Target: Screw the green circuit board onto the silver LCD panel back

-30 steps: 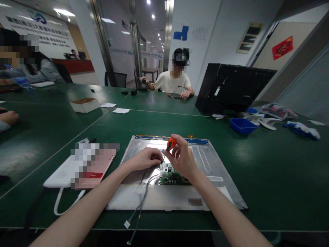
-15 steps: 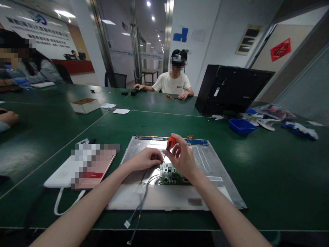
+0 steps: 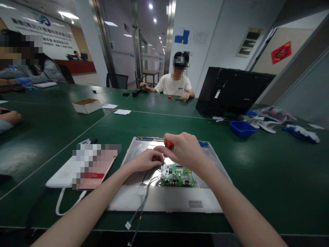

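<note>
Nearby, cables (image 3: 147, 193) trail off panel (image 3: 177, 198); blue tray (image 3: 243, 129) farther right.

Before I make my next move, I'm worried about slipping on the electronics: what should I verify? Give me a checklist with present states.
1. Screwdriver with orange-and-black handle held in the right hand: ok.
2. Screwdriver seated at its tip: cannot tell; too small to see.
3. Left hand well clear of the screwdriver: not ok; it is close to its lower end.
4. Green rectangular circuit board lying flat on the silver metal panel: ok.
5. Thin dark cables within the green table's near edge: not ok; one extends past it.
</note>
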### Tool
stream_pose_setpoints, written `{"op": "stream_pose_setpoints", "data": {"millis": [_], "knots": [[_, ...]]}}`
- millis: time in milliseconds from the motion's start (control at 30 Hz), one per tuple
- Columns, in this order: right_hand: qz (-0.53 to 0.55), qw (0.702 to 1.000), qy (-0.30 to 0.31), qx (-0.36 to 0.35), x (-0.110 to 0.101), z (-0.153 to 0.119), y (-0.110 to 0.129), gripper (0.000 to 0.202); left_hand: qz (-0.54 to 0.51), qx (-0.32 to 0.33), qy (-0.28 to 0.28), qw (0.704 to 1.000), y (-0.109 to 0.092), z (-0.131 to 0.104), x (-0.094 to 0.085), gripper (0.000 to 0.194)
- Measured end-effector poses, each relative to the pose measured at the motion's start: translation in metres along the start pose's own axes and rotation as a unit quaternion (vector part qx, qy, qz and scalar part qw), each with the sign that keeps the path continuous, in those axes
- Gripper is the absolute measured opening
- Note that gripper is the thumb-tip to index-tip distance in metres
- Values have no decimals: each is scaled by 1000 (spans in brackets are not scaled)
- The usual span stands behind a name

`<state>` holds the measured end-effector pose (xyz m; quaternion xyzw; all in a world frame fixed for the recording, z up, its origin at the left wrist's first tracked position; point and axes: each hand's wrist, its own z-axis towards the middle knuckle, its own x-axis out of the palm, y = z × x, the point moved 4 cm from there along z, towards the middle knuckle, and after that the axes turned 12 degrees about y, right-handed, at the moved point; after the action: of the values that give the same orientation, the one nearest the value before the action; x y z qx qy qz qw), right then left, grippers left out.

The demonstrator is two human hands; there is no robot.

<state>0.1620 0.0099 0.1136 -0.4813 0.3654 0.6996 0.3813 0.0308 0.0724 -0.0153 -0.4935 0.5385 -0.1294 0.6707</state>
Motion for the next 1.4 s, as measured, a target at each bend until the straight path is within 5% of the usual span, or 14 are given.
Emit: {"op": "stream_pose_setpoints", "data": {"millis": [100, 233, 367, 500, 667, 867, 1067, 1233, 1400], "knots": [[-49, 998, 28, 23, -3, 11, 6, 38, -5, 1, 1, 1000, 0, 0, 0, 10], [-50, 997, 56, 37, -2, 19, 5, 22, -13, 4, 5, 1000, -2, 0, 1, 7], [-20, 995, 95, -11, -6, 16, -1, 5, -4, 6, 2, 1000, -4, 0, 0, 8], [0, 991, 121, -49, -12, 11, -6, 11, 18, 4, 2, 1000, -9, -2, 0, 11], [-11, 994, 107, -31, -10, 14, -10, 37, 40, 16, -8, 999, -16, -4, 1, 12], [-39, 991, 124, -35, -11, 14, -10, 14, 46, 22, -8, 999, -18, -2, 2, 13], [-24, 983, 156, -91, -14, 9, -10, 16, 65, 28, 0, 997, -21, -4, 1, 15], [-66, 989, 121, -53, -13, 13, -6, 38, 126, 40, -12, 991, -24, -4, 4, 17], [-79, 989, 110, -52, -9, 14, -5, 18, 163, 56, -31, 985, -24, -4, 6, 17]]}}
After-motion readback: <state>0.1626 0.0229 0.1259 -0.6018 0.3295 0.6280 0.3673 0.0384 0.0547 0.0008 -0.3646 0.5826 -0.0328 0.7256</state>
